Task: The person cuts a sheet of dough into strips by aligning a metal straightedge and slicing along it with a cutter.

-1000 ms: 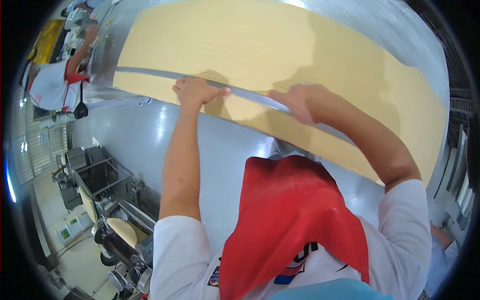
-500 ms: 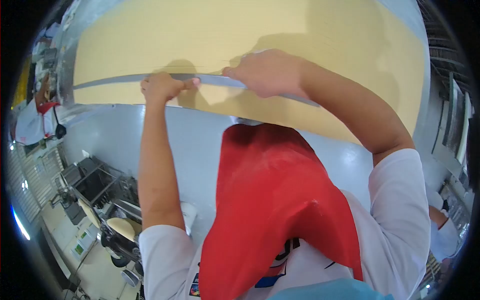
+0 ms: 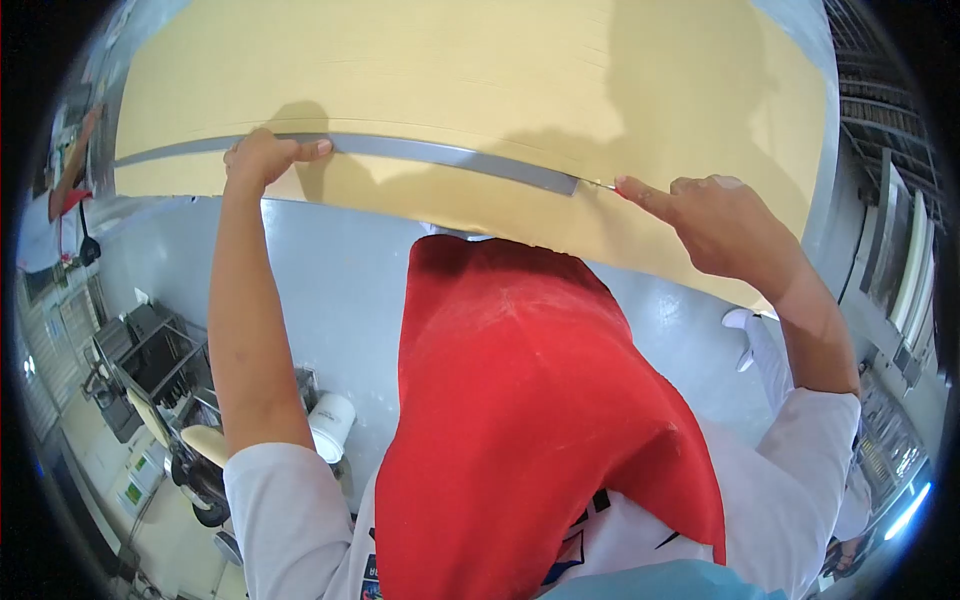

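Note:
A wide pale yellow sheet (image 3: 450, 60) covers the work surface in front of me, with fine straight lines on it. Across it, near its front edge, lies a long grey straightedge (image 3: 450, 154). My left hand (image 3: 265, 160) presses on the left part of the straightedge, thumb stretched along it and the other fingers bent. Just past the right end of the straightedge, my right hand (image 3: 715, 215) is closed around a thin-bladed knife (image 3: 602, 185), forefinger extended along it. The blade tip touches or nearly touches the sheet; the handle is mostly hidden in the hand.
My red apron (image 3: 530, 380) reaches up to the sheet's front edge. A white bucket (image 3: 332, 425) stands on the floor below left, near a metal rack (image 3: 160, 365). Another person (image 3: 45, 235) is at the far left. White footwear (image 3: 738, 320) shows beneath the right side.
My right hand has moved right along the straightedge, past its end, and the knife blade now shows. My left hand still rests on the straightedge. The view has shifted slightly.

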Action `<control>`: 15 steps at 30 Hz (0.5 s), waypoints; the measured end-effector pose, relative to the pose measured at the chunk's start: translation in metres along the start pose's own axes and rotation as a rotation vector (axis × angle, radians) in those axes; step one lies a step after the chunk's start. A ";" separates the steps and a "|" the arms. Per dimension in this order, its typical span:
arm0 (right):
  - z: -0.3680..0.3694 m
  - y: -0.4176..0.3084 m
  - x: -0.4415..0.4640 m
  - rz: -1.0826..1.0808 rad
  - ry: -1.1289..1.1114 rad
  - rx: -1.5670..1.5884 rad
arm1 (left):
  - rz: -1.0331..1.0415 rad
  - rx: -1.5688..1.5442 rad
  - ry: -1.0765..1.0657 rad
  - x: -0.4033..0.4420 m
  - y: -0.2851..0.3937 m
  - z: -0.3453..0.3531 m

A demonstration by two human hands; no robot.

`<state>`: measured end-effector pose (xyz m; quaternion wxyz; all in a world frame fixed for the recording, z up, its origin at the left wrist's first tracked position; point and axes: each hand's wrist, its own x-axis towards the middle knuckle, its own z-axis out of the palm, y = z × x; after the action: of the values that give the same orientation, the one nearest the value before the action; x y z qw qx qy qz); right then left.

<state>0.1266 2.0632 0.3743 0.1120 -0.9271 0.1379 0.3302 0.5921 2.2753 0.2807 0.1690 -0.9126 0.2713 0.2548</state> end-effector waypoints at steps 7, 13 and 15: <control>0.003 -0.002 -0.003 -0.008 0.065 0.000 | -0.002 -0.045 0.005 -0.002 -0.003 0.003; -0.007 -0.004 -0.007 0.005 0.058 0.021 | 0.030 -0.028 0.043 -0.005 -0.007 0.007; -0.025 -0.004 -0.013 0.062 -0.009 0.113 | 0.031 -0.015 0.075 -0.008 -0.006 0.008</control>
<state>0.1326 2.0613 0.4024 0.1545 -0.9130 0.1843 0.3296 0.5871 2.2872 0.2803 0.1481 -0.9183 0.2898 0.2252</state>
